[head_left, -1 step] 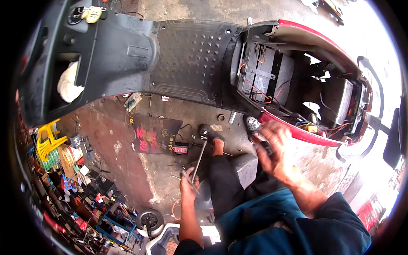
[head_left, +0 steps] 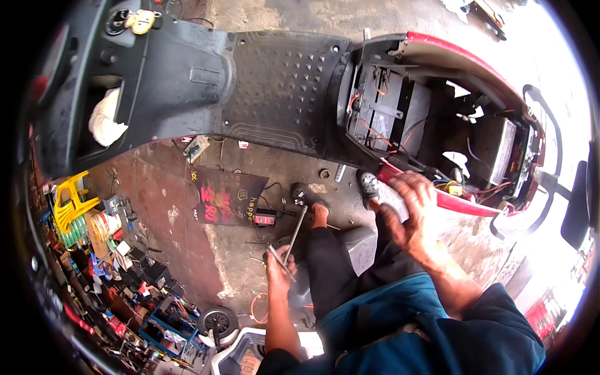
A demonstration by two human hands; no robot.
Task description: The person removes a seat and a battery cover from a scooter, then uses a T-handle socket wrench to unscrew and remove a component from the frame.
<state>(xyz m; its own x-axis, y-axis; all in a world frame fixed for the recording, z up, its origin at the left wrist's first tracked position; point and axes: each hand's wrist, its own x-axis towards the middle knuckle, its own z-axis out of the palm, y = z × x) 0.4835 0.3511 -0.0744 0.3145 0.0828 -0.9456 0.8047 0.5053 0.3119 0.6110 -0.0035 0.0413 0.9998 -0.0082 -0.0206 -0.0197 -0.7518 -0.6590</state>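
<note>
- Resting on the red side panel [head_left: 465, 203] of the scooter [head_left: 281, 87], the right hand [head_left: 409, 215] lies with fingers spread, palm down, at the lower edge of the open under-seat bay [head_left: 431, 125].
- The left hand [head_left: 279, 270] hangs low beside the left knee, fingers curled shut around a long metal tool [head_left: 294, 236] — its shaft points up toward the scooter's footboard [head_left: 281, 81].
- The under-seat bay stands exposed, with red wiring [head_left: 375, 134] visible over dark components.
- On the concrete floor [head_left: 237, 262], a dark printed sheet [head_left: 225, 197] lies just beside a small red device [head_left: 265, 219].
- At far left, a cluttered tool spread [head_left: 106, 262] — including a yellow plastic stool [head_left: 72, 203] — sits well apart from both hands.
</note>
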